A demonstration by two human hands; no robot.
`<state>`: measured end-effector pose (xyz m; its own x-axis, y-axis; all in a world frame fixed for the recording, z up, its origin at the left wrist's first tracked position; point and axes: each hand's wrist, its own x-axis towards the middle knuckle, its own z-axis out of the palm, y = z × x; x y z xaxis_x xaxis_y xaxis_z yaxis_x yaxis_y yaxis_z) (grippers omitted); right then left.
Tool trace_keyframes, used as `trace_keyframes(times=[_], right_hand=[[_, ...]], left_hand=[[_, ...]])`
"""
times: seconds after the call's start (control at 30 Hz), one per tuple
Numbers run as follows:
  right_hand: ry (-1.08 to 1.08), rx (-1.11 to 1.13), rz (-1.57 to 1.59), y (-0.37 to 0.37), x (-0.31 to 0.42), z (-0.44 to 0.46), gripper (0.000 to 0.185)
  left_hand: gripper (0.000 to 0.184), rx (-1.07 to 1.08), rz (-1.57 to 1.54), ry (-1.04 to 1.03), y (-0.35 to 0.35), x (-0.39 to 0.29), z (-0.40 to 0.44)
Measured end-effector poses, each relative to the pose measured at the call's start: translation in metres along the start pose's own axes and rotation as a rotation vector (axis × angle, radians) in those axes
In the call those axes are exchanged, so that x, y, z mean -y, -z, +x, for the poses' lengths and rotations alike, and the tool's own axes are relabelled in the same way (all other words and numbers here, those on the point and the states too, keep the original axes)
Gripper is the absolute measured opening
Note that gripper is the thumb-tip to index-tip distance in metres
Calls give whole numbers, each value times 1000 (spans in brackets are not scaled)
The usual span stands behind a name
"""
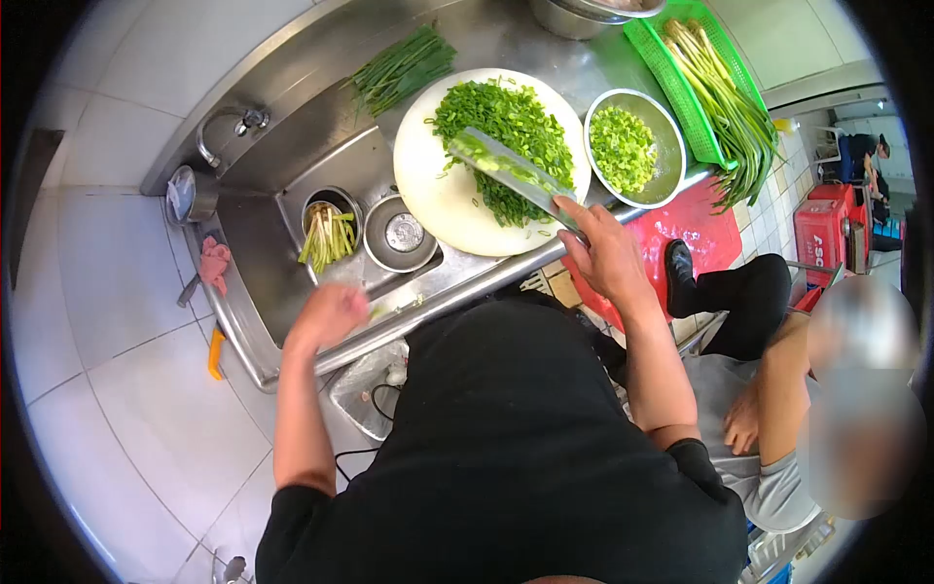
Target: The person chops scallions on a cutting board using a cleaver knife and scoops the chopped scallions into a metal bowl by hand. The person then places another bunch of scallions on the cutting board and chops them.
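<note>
A wide-bladed knife (511, 175) is in my right hand (608, 253), its blade lying over a heap of chopped green onions (530, 131) on a round white cutting board (428, 209). My left hand (331, 313) is held over the near edge of the sink, blurred by motion, so its fingers cannot be made out. To the right of the board, a metal bowl (669, 146) holds paler chopped pieces (623, 148). Uncut green tops (404, 66) lie behind the board on the left. Cut stalks (329, 237) stand in a small metal container in the sink.
An empty-looking metal bowl (400, 234) sits in the sink (258, 253) below the faucet (233, 127). Whole green onions (715, 92) fill a green basket (647, 39) at the right. A seated person in grey (730, 409) is close on my right.
</note>
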<state>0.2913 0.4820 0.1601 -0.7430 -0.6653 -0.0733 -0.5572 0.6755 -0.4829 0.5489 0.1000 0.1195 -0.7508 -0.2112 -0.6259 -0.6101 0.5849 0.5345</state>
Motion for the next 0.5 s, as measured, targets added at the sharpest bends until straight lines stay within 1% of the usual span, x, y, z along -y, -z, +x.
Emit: trace_keyframes(times=[0.03,0.07,0.1,0.13,0.17,0.2,0.27,0.3,0.33,0.37,0.43,0.47,0.5], right_hand=[[-5,-1,4,-1,-4,1,47],[-15,-25,15,-2,-9,2,48],[-25,-50,25,-2,-13,2,49],[-46,-74,26,-1,-14,3,49],[-52,-77,26,-1,-16,2,49],[-81,-64,52,0,-19,1,49],[-116,-51,76,0,-26,-4,49],[-130,-82,73,1,-30,-5,48],[-143,-114,68,2,-35,-6,46],[-148,-120,57,0,-43,-9,46],[-223,-305,118,-1,-59,-15,37],[-323,-262,39,9,-59,-13,29],[-320,-266,31,14,-62,-12,29]], left_hand=[[19,-3,58,53,-11,35,-28],[15,122,96,228,-26,73,-53],[22,130,73,328,-51,119,-79],[28,196,-6,417,-89,189,-102],[33,236,3,484,-117,218,-127],[40,276,12,549,-135,231,-146],[54,541,171,620,-164,221,-162],[62,553,415,379,-174,236,-176],[64,581,317,500,-160,218,-166],[66,608,214,620,-134,180,-151],[53,345,322,467,-99,156,-112],[34,130,372,348,-67,77,-86],[22,-108,205,213,-40,12,-60]])
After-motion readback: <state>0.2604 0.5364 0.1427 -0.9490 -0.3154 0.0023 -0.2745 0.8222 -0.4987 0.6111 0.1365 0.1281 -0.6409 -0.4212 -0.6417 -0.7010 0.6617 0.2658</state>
